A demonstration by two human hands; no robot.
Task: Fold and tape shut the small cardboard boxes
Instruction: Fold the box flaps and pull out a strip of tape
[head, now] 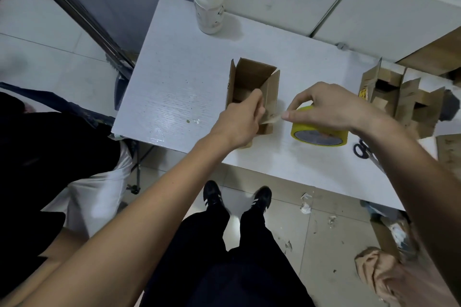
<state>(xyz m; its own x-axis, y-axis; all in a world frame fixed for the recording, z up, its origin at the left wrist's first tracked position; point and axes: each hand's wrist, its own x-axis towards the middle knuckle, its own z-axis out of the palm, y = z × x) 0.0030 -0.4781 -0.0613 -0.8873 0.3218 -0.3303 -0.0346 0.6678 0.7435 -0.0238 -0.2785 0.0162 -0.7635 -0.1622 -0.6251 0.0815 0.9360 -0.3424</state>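
an open box stands mid-table, flaps up. the left hand grips its near wall and a tape strip; the right hand pinches the strip's other end over the yellow roll
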